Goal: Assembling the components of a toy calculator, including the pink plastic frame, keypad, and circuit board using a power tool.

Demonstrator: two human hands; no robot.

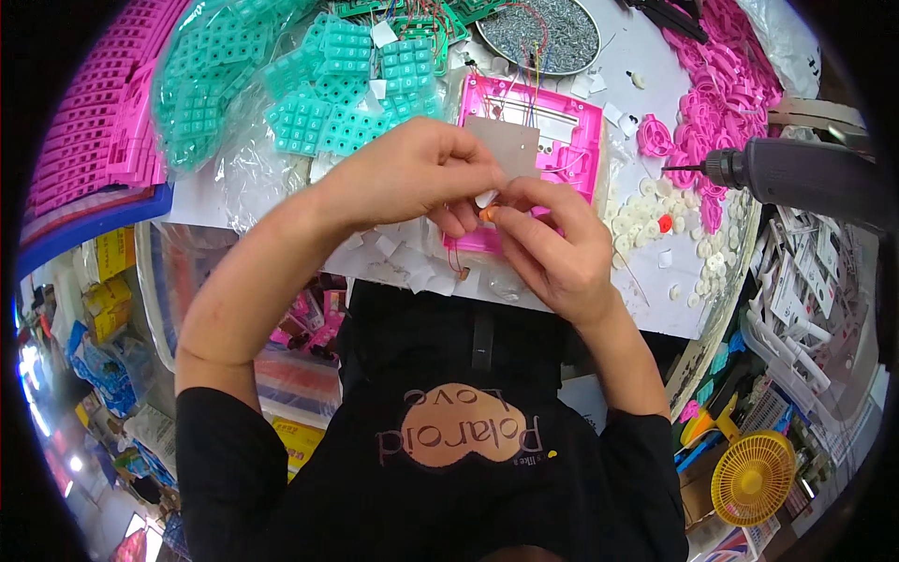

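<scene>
My left hand [426, 173] is closed above a pink plastic housing [587, 140], its thumb and index fingertip pinching a small white piece [485, 198] that looks like paper or tape. Close against it, my right hand [560, 245] pinches a small orange part [488, 214] whose kind I cannot make out. The fingertips of both hands nearly meet. Beneath them, a grey-brown flat board [506, 140] lies on the housing, with thin coloured wires running up from it. My hands hide the housing's near middle.
Soft green keypads [342, 94] pile up at the back left. A round tray of small screws [552, 37] stands behind. An electric screwdriver [787, 170] juts in from the right, beside pink plastic parts [721, 84] and scattered white round pieces [646, 220]. Stacked pink panels [103, 94] stand far left.
</scene>
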